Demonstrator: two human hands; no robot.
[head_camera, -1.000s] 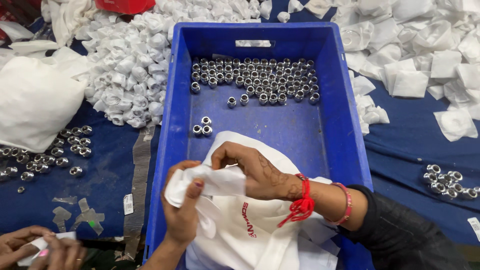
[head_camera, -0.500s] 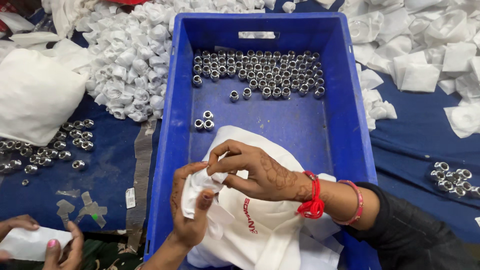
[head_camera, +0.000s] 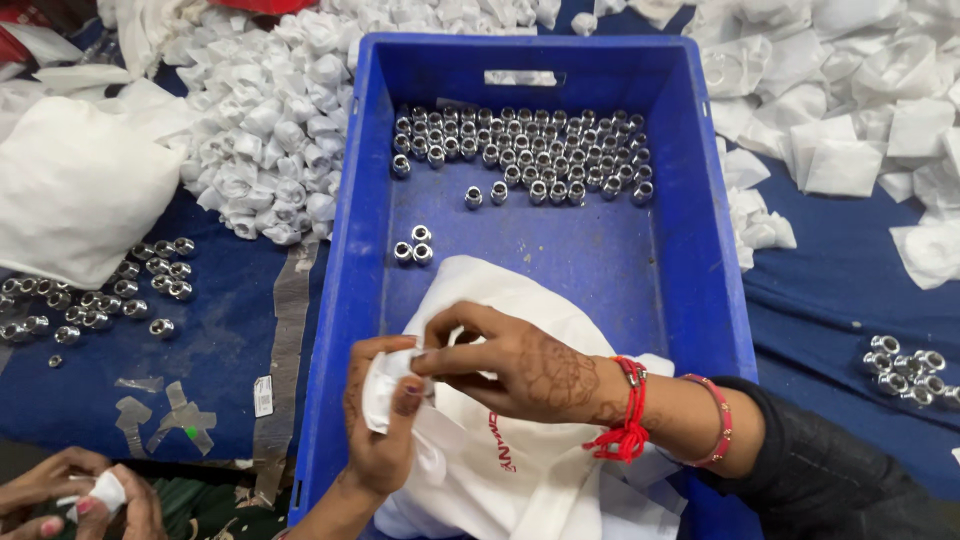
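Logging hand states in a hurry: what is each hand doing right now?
Left hand: closed on a small white wrapper.
Right hand: fingertips pinched on the same wrapper, above the white bag in the blue crate.

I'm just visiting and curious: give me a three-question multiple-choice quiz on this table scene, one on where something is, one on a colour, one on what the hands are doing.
1. Where do most of the small metal pieces in the crate lie?
A. At its far end
B. On the white bag
C. Outside it only

2. What colour is the crate?
A. Green
B. Blue
C. Grey

3. What are the left hand and right hand doing?
A. Resting flat and empty
B. Together pinching a small white wrapper
C. Lifting the crate

Answers: 1 A, they cluster by the far wall; 2 B, its walls and floor are blue; 3 B, both sets of fingers close on the wrapper above the white bag.
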